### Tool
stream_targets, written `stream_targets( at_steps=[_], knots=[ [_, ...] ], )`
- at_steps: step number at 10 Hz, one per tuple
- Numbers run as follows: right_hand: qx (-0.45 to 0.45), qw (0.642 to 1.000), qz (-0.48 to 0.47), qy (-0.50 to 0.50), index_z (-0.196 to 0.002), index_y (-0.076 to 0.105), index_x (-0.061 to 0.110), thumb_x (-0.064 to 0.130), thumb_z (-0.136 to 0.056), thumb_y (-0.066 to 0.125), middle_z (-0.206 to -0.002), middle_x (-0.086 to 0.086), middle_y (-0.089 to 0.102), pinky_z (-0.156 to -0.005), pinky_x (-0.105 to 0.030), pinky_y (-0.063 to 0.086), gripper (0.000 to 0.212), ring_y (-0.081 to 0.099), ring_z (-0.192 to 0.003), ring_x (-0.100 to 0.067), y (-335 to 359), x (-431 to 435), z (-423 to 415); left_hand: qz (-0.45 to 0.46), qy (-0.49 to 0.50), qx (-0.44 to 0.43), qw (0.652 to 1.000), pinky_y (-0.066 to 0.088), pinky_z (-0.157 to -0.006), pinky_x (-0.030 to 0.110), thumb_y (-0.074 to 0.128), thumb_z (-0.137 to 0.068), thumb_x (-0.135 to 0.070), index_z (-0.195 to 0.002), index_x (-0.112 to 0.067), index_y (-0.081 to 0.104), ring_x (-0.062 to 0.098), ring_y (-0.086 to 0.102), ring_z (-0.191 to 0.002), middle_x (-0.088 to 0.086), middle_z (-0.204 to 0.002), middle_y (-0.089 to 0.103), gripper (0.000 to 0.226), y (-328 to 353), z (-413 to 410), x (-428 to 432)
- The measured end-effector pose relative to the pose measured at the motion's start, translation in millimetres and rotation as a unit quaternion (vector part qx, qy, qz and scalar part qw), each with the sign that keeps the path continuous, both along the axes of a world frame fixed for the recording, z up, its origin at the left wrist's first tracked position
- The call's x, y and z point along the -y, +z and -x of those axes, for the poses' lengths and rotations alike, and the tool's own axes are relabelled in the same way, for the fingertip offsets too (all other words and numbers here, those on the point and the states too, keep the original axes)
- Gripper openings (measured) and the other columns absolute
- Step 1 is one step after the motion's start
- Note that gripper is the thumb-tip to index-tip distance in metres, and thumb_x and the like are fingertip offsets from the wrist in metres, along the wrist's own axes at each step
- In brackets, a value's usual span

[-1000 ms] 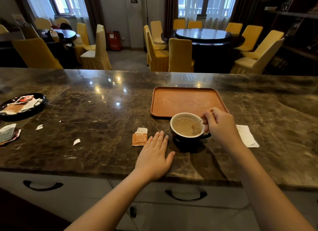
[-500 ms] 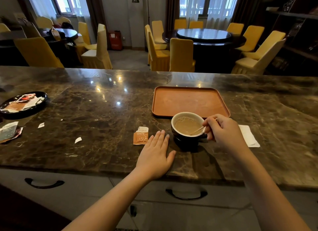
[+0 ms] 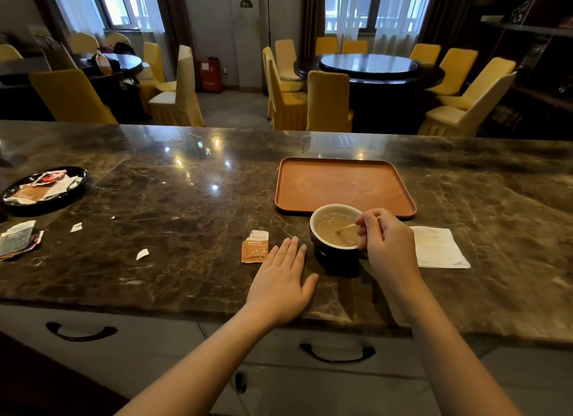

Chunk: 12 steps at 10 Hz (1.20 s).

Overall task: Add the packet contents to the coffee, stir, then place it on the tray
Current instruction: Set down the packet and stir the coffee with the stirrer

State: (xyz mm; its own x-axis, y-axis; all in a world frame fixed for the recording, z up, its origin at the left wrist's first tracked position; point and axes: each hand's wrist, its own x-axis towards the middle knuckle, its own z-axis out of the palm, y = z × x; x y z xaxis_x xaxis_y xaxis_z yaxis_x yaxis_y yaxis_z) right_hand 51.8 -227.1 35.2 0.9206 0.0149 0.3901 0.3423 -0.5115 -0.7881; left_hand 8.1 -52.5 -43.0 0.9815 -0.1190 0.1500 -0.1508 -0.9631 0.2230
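Note:
A dark cup [image 3: 333, 254] with a white inside holds light brown coffee and stands on the marble counter just in front of the orange tray [image 3: 344, 184]. My right hand [image 3: 387, 245] is at the cup's right rim, fingers pinched on a thin wooden stirrer [image 3: 346, 228] whose tip dips into the coffee. My left hand [image 3: 280, 279] lies flat on the counter to the left of the cup, fingers spread, holding nothing. A torn orange packet [image 3: 255, 247] lies beside its fingertips.
A white napkin [image 3: 438, 247] lies right of the cup. At far left sit a black plate [image 3: 69, 192] holding wrappers, more torn packets [image 3: 17, 239] and paper scraps [image 3: 142, 253]. Drawers with dark handles run below the counter's front edge. Yellow chairs and round tables stand beyond.
My right hand has shifted the stirrer around inside the cup, its tip now further left in the coffee. The left hand and the cup have stayed in place.

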Motion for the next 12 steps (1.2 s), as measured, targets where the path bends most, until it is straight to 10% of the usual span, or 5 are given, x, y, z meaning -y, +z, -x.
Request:
stream_targets(
  at_steps=[12],
  knots=[
    [0.110,0.992,0.056,0.028,-0.092,0.061,0.007,0.013,-0.094,0.041,-0.073,-0.006,0.058,-0.057,-0.024,0.044,0.020,0.054,-0.063,-0.017,24.2,38.2,-1.0,0.000,0.000,0.008,1.000,-0.012,-0.107,0.027,0.012,-0.088,-0.057,-0.142,-0.020,0.005,0.007,-0.010,-0.136,0.001,-0.154,-0.001,0.066,-2.9,-1.8,-1.0]
  ],
)
